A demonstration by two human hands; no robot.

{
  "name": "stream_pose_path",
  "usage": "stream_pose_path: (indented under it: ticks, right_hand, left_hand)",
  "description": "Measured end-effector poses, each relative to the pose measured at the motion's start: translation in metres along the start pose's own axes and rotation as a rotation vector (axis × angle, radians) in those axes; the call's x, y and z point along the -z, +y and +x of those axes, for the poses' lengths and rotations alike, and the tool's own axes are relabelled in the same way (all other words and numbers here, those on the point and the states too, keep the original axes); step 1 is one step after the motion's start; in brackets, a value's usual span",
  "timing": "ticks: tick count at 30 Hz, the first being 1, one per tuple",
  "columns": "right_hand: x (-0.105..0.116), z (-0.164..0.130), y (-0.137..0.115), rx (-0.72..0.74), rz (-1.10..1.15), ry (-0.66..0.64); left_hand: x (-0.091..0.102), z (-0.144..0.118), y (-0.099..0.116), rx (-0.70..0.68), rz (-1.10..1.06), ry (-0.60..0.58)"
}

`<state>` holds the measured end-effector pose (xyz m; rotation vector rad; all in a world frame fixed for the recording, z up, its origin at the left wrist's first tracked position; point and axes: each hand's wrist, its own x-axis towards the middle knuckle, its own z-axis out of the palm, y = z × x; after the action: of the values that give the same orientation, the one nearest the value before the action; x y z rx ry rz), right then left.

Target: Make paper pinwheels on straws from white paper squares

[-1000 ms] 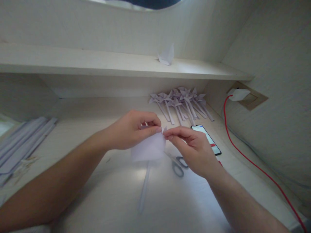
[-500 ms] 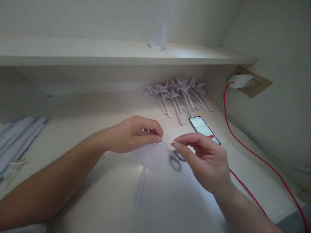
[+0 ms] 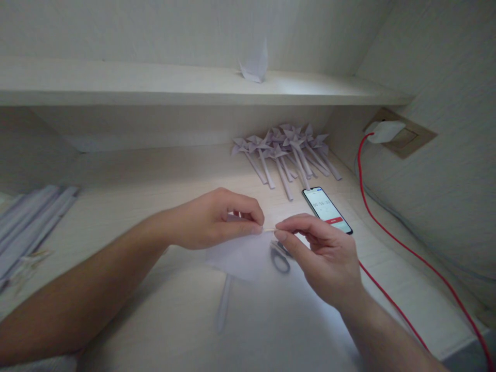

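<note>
My left hand [image 3: 222,219] is closed in a pinch on the upper edge of a thin white paper sheet [image 3: 238,261]. My right hand [image 3: 325,261] pinches a thin pale stick [image 3: 269,230], like a toothpick, whose other end meets the left fingertips at the paper. Whether the stick goes through the paper cannot be made out. Dark-handled scissors [image 3: 280,261] lie just under the right fingers, their blades mostly hidden. Below the sheet, a rolled white paper tube [image 3: 223,307] rests on the desk, its upper end covered by the paper.
Several white paper pinwheels [image 3: 276,151] on tube sticks lie at the back. A phone [image 3: 327,209] showing a timer is beside my right hand. Paper tubes [image 3: 34,222] lie left. A red cable [image 3: 403,240] runs down the right; folded paper [image 3: 254,67] stands on the shelf [image 3: 155,80].
My hands have come slightly closer together, so less of the stick shows between the fingertips. The sheet has shifted and hangs a bit lower, covering more of the tube's top.
</note>
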<state>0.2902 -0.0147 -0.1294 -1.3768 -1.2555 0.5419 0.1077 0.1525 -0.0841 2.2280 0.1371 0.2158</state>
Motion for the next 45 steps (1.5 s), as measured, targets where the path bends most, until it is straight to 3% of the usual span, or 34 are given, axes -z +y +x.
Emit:
stream_pose_path:
  ticks: [16,25,39,45]
  right_hand:
    - [0.0007,0.0020,-0.0064,0.156,-0.126,-0.023]
    - [-0.0008,0.0016,-0.0010,0.042,-0.030,-0.016]
    - [-0.0005,0.0024,-0.0038,0.054,-0.057,-0.041]
    - [-0.0025,0.0023,-0.0034,-0.123,0.092,-0.047]
  left_hand:
    - [-0.0008,0.0009,0.0010,0.059,-0.013,-0.031]
    - [-0.0030,-0.0009,0.0019,0.031,0.036,0.017]
    - [-0.0033,0.0008,0.0011,0.057,0.021,0.004]
    - [-0.0033,0.0021,0.0019,0.057,-0.030,0.001]
